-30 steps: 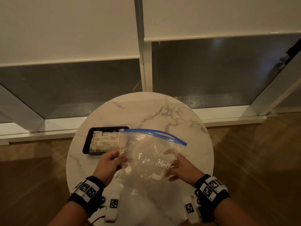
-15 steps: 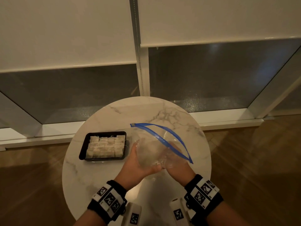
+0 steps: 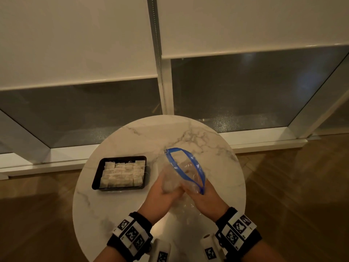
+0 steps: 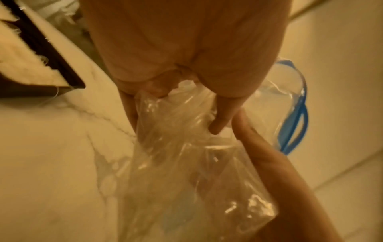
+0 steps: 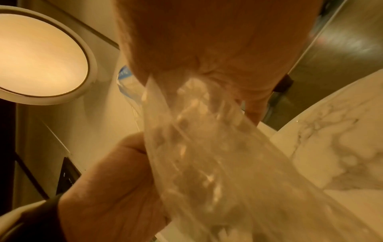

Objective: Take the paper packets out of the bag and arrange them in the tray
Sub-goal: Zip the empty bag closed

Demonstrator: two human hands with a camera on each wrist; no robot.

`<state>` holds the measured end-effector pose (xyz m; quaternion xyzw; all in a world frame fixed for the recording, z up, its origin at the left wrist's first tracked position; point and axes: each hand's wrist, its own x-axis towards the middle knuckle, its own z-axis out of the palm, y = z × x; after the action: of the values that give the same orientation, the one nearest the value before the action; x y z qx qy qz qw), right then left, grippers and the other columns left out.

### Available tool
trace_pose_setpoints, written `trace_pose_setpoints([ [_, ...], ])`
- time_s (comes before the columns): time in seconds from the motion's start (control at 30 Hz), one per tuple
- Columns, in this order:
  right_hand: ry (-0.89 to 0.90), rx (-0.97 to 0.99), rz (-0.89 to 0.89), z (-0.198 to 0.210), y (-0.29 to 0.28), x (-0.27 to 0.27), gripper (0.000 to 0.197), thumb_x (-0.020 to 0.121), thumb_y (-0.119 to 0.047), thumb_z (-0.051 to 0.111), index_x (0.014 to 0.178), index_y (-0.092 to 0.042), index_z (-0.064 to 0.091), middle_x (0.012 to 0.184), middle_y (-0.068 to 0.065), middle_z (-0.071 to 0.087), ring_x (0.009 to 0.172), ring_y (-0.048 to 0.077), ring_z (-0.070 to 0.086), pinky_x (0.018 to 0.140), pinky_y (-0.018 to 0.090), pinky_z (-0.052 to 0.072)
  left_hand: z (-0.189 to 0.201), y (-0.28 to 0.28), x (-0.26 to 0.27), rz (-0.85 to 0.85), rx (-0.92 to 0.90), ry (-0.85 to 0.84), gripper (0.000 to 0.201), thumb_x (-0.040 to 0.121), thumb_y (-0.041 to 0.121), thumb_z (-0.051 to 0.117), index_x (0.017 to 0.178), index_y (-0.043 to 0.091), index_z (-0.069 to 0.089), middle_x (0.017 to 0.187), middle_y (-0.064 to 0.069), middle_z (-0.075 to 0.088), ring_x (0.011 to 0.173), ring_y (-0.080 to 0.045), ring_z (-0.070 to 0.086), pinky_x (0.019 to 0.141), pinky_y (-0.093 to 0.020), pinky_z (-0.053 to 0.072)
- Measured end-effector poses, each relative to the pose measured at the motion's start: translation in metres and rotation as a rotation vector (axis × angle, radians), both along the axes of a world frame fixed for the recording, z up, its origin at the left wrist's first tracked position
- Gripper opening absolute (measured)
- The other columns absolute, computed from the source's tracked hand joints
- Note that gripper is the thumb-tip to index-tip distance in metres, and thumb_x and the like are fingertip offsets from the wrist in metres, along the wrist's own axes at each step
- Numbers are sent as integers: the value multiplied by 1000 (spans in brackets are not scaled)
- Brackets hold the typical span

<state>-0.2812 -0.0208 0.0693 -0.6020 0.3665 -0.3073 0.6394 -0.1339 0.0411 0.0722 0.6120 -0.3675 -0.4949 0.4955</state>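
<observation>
**Clear bag bunched in both hands above a nearly full tray**

Nearest my cameras, the left hand (image 3: 160,197) and the right hand (image 3: 204,195) both had fingers curled around the crumpled clear bag (image 3: 181,173), gripping it just above the marble bench (image 3: 217,148). The left wrist view showed the left fingers (image 4: 219,124) pinching a twist of plastic, with the other hand's thumb alongside. The bag's blue zip rim (image 3: 188,167) gaped open, pointing up and away from me. I could not tell from the blurred plastic whether any paper packets were inside.

Further out and to the left, the black tray (image 3: 96,178) sat on the bench, well apart from the hands, with paper packets (image 3: 122,173) lined up in rows and loose threads trailing over its edge.

My reading was that the risk lay in the squeeze itself: a packet hidden in the wad could be crushed, or overlooked and left behind. Tipped carelessly, the open mouth could drop a packet onto the bench or floor rather than the tray, and a sweeping wrist could snag those threads and disturb the rows.
</observation>
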Motion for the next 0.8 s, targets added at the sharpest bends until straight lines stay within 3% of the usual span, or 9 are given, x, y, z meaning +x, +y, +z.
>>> trace_pose_setpoints([
  [0.07, -46, -55, 15, 6, 0, -1, 43, 90, -23, 66, 131, -23, 54, 121, -9, 67, 116, 8, 63, 93, 23, 52, 1, -2, 5, 38, 3, 21, 54, 92, -1, 65, 137, 25, 54, 116, 4, 74, 105, -17, 71, 78, -29, 60],
  [0.13, -41, -132, 19, 4, -2, -6, 58, 88, -26, 74, 138, -29, 45, 130, -11, 60, 124, 10, 57, 97, 26, 51, 2, -4, 14, 71, -13, -17, 54, 93, -7, 59, 136, 25, 53, 114, 4, 74, 106, -17, 71, 78, -28, 59],
  [0.23, 10, -136, -29, 0, -3, -13, 89, 74, -40, 83, 143, -49, 28, 142, -19, 46, 129, 2, 49, 102, 27, 48, 1, -5, 30, 78, -10, -132, 71, 94, -8, 55, 145, 35, 29, 120, 10, 65, 107, -7, 67, 87, -31, 59],
  [0.33, 176, -458, -111, 8, -2, -15, 96, 72, -46, 81, 149, -41, 25, 153, -19, 30, 143, 6, 31, 114, 32, 34, -4, -5, 44, -48, 82, -463, 75, 92, 2, 58, 140, 47, 21, 114, 16, 61, 96, -1, 65, 83, -27, 56],
  [0.4, 411, -818, 80, 21, 0, -7, 87, 78, -53, 71, 150, -40, 25, 160, -18, 17, 151, 11, 12, 120, 37, 21, -5, -4, 45, -221, 113, -744, 64, 90, 12, 59, 134, 49, 32, 111, 11, 64, 98, -6, 65, 84, -31, 56],
  [0.47, 655, -947, 340, 20, 3, 3, 86, 80, -58, 62, 152, -45, 16, 163, -19, 7, 152, 12, -2, 122, 42, 7, -7, -5, 42, -314, 106, -839, 59, 85, 13, 56, 134, 43, 42, 109, 5, 67, 96, -12, 66, 82, -39, 57],
  [0.63, 811, -748, 379, -7, 4, 2, 111, 71, -69, 64, 152, -46, -8, 163, -20, -4, 151, 11, -6, 123, 46, 8, 7, -8, 34, -257, 23, -615, 52, 82, -4, 56, 119, 32, 62, 101, 9, 69, 83, -3, 66, 78, -30, 56],
  [0.7, 736, -728, 324, -11, 4, 2, 115, 67, -71, 66, 153, -46, -6, 162, -22, -5, 151, 8, -4, 122, 42, 14, 9, -6, 31, -179, 21, -493, 53, 82, -7, 57, 115, 33, 63, 97, 5, 71, 74, -13, 66, 72, -32, 57],
  [0.8, 671, -692, 268, -16, 6, 7, 121, 64, -68, 71, 151, -49, -10, 161, -23, -12, 150, 8, -6, 122, 39, 18, 12, -9, 21, -24, -6, -255, 48, 81, -12, 57, 113, 24, 67, 99, -2, 74, 87, -23, 70, 73, -36, 59],
])
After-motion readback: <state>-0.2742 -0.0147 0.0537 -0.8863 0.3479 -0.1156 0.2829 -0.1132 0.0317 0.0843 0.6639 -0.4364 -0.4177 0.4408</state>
